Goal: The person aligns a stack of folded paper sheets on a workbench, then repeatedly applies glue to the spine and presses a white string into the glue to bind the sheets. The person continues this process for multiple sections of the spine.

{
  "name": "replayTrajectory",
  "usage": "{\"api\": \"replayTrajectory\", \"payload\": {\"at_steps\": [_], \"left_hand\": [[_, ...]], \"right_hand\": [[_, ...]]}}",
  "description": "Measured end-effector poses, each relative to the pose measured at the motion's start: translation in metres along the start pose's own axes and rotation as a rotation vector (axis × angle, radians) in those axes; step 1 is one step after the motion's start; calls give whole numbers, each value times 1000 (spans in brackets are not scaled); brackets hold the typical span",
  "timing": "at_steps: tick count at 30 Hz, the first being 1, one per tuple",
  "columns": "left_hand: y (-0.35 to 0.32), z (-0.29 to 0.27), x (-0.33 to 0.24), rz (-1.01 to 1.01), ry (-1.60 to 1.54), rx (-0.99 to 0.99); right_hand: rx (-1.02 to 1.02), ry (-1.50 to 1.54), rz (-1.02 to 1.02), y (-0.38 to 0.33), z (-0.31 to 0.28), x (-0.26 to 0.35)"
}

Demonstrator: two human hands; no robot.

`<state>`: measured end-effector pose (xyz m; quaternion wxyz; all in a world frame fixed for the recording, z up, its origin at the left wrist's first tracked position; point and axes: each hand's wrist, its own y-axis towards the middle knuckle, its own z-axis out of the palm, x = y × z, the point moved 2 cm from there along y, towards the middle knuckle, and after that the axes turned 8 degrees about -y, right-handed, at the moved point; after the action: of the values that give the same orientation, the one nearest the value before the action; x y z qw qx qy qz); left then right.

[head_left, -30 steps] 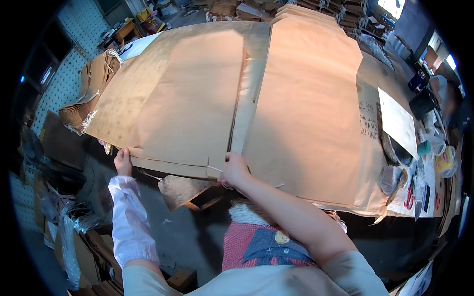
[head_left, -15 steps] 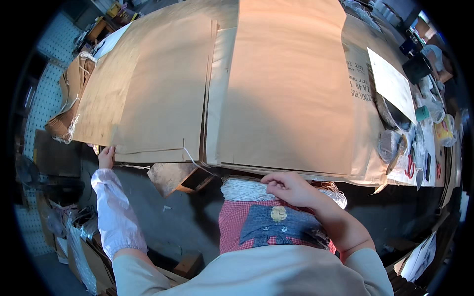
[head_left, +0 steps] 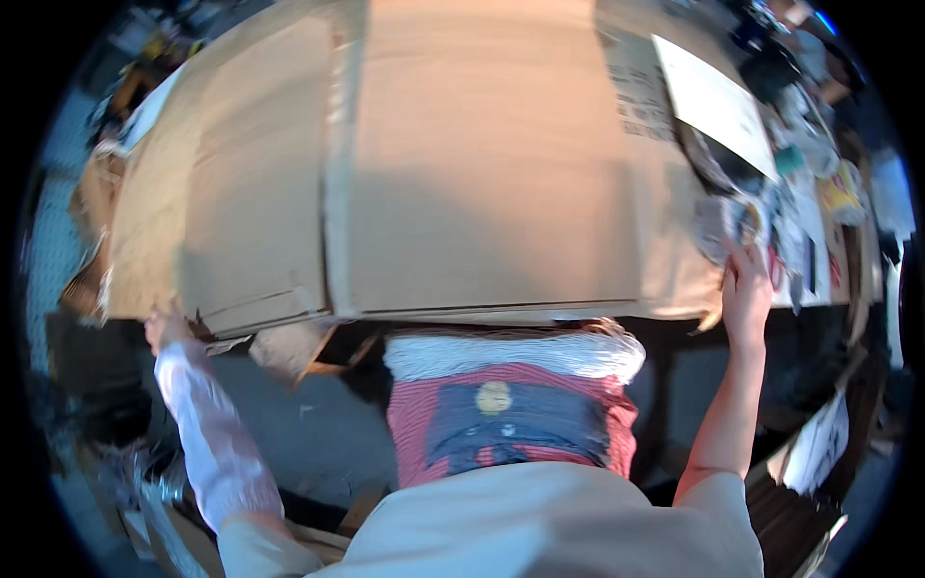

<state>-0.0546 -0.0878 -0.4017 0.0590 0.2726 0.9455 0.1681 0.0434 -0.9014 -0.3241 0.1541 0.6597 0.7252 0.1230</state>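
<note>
Large brown cardboard sheets (head_left: 491, 193) cover the table in front of me, with a second stack (head_left: 255, 183) to their left. My left hand (head_left: 167, 326) is at the table's front left edge, beside that stack's near corner; its fingers look spread and blurred. My right hand (head_left: 747, 289) reaches over the front edge at the right. Its fingertips are at a small brown curved tool (head_left: 750, 222), just left of the red-handled scissors (head_left: 775, 268). Blur hides whether the fingers have closed on the tool. A thick bundle of white strings (head_left: 511, 356) lies across my waist.
A white sheet (head_left: 713, 101) lies at the far right, near a green-blue roll (head_left: 788, 159) and plastic bags. Bent cardboard (head_left: 94, 246) stands at the left edge. A cardboard piece (head_left: 289, 352) hangs below the front edge.
My right hand has moved from my waist to the tools at the right. My left hand has shifted slightly left and its fingers have spread. The view has turned right.
</note>
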Motion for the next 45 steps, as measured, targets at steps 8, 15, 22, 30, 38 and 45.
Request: {"api": "replayTrajectory", "payload": {"at_steps": [8,15,22,30,38,45], "left_hand": [[-294,-144,-243,1376,-836,258],[-298,-148,-274,1296,-817,316],[-348,-118,-206,1316,-777,721],[-367,-60,-194,1337,-670,659],[-352,-111,-180,1112,-922,633],[-302,-143,-158,1131,-601,375]], "right_hand": [[28,-97,-200,0,15,-58],[-180,659,501,96,26,-111],[-152,511,568,133,65,-114],[79,364,590,147,73,-141],[-203,754,409,131,-13,-52],[173,1205,-347,2,-30,172]]}}
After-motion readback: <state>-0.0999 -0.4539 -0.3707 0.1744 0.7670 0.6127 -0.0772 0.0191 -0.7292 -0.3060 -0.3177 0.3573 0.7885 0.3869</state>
